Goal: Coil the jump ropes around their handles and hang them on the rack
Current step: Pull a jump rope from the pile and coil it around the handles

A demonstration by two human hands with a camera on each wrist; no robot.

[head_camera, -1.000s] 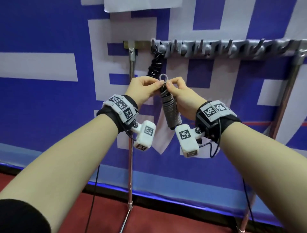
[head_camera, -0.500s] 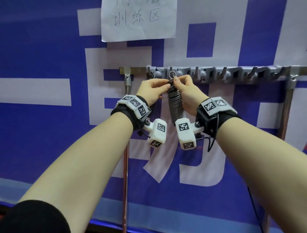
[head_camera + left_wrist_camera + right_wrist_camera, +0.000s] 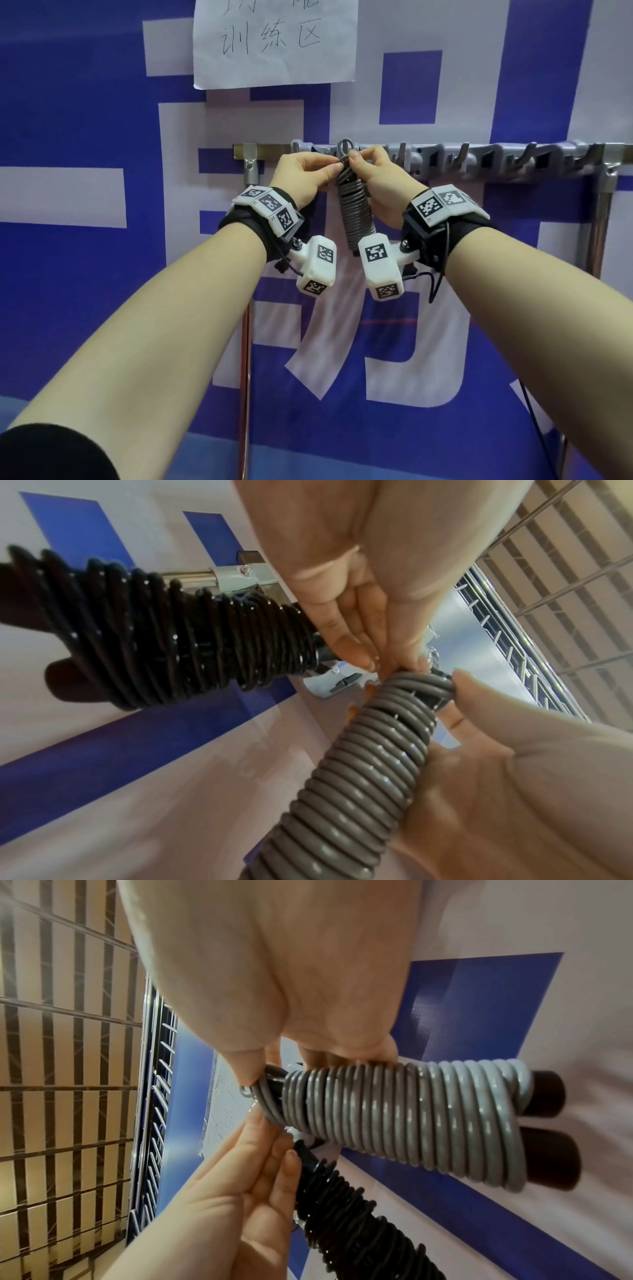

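A grey jump rope (image 3: 354, 212), wound tightly round its two black handles (image 3: 544, 1093), hangs upright between my hands. My left hand (image 3: 305, 174) and right hand (image 3: 380, 178) both pinch its top end, right against the grey hook rail of the rack (image 3: 479, 161). A small grey loop (image 3: 344, 145) of the rope sticks up above my fingertips, level with the hooks. A black jump rope (image 3: 164, 642), also coiled round its handles, hangs from the rack's left end just beside my left hand. In the head view my left hand hides it.
The hook rail runs right with several free hooks (image 3: 527, 157). Chrome uprights (image 3: 248, 308) carry the rack at both ends. Behind it hangs a blue and white banner with a handwritten paper sign (image 3: 274, 41) above. A black cable (image 3: 534, 428) dangles from my right wrist.
Both hands have lifted the grey coiled rope from below the rail up to hook height. The loop now sits at the rail. The black rope has become hidden behind my left hand.
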